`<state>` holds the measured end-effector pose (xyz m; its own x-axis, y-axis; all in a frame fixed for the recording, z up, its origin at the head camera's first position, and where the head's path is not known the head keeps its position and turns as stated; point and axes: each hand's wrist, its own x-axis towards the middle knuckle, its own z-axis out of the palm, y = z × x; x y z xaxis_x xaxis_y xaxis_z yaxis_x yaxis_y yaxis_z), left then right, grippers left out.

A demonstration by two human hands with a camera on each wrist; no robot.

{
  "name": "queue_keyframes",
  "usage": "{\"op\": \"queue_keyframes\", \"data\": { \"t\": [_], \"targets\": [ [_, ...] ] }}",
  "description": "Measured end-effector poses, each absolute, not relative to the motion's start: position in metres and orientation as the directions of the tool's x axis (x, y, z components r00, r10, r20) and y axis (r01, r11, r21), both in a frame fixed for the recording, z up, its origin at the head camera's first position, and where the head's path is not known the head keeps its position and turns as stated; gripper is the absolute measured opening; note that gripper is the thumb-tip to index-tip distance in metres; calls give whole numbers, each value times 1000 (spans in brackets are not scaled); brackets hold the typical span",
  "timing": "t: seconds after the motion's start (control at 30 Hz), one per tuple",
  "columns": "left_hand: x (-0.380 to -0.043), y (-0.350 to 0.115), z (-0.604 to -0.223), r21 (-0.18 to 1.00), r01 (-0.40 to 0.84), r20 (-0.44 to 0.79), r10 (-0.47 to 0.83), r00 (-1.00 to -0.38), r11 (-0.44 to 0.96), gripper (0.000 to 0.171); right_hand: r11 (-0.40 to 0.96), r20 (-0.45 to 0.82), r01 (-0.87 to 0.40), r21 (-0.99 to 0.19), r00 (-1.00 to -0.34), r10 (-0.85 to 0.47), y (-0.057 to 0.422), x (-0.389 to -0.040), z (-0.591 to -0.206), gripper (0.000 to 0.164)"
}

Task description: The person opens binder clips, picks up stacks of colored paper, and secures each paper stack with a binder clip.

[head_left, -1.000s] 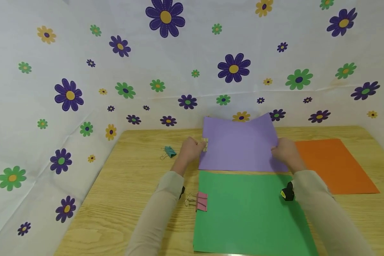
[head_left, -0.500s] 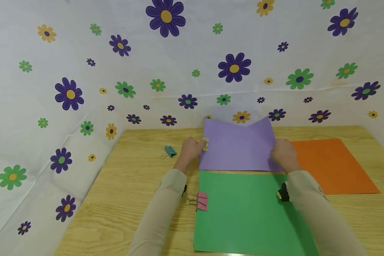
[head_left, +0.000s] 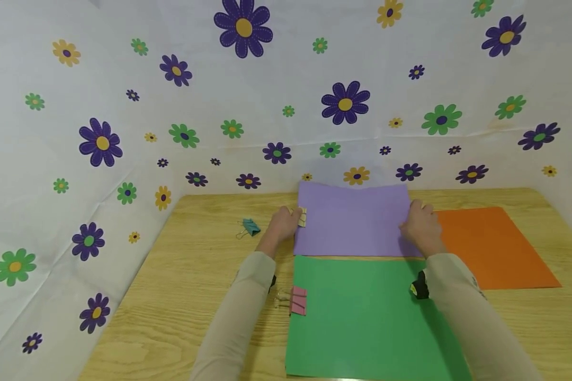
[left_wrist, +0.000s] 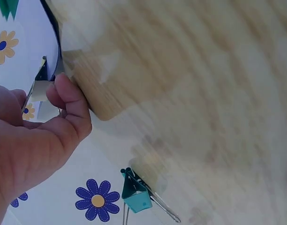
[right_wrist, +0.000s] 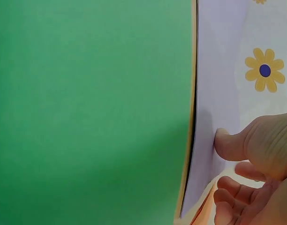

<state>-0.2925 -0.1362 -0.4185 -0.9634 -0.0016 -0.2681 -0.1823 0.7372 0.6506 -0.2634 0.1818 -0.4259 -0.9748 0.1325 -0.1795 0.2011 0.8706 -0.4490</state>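
A purple paper sheet (head_left: 352, 219) lies at the far side of the table, its far edge slightly wavy. On its left edge sits a yellow binder clip (head_left: 302, 217), which my left hand (head_left: 283, 225) pinches by its handles between thumb and fingers. In the left wrist view the fingers partly cover this clip (left_wrist: 41, 89). My right hand (head_left: 421, 227) is at the sheet's right edge. As the right wrist view shows, its thumb (right_wrist: 230, 145) rests on the purple sheet while the other fingers lie loosely bent beyond the edge.
A green sheet (head_left: 362, 317) lies nearer, with a pink binder clip (head_left: 298, 300) on its left edge. An orange sheet (head_left: 498, 248) is at the right. Left of the left hand is a loose teal binder clip (head_left: 251, 227). Flower-printed cloth (head_left: 267, 79) stands behind the table.
The purple sheet's raised far edge has come down and flattened. My right hand has moved slightly left and its fingers have loosened. The left hand stays at the yellow clip.
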Motion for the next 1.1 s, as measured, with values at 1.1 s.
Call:
{"op": "queue_keyframes", "data": {
  "t": [1.1],
  "targets": [
    [-262, -173, -412, 751, -161, -215, 7, -977, 640, 52, 829, -127, -14, -559, -987, -102, 197, -241, -420, 46]
  ]
}}
